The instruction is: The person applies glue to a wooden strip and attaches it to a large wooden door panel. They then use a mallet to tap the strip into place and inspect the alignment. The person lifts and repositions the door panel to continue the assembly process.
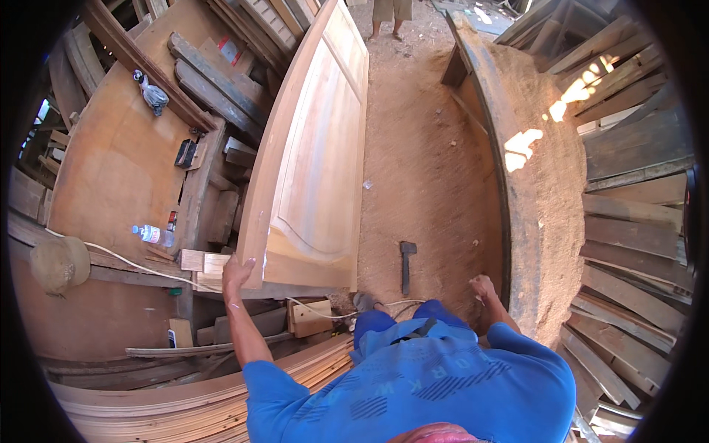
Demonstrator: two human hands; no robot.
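Observation:
A pale wooden door (pixel 321 148) with raised panels stands on its long edge to the left of the middle, leaning slightly. My left hand (pixel 236 275) grips its near upper corner, the thumb on the wood and the other fingers partly hidden. My right hand (pixel 484 288) hangs to the right, its fingers curled and nothing visible in them, close to a long upright board (pixel 509 207) and apart from the door. Between the two, a dark mallet (pixel 406 266) lies on the sawdust-covered ground ahead of my legs.
On the left, a brown worktop (pixel 111 162) carries a water bottle (pixel 153 235), a plastic bag (pixel 153 96) and a cap (pixel 59 266). A white cord (pixel 125 255) runs past my feet. Planks (pixel 628 221) fill the right side. Someone's legs (pixel 391 15) show at the far end.

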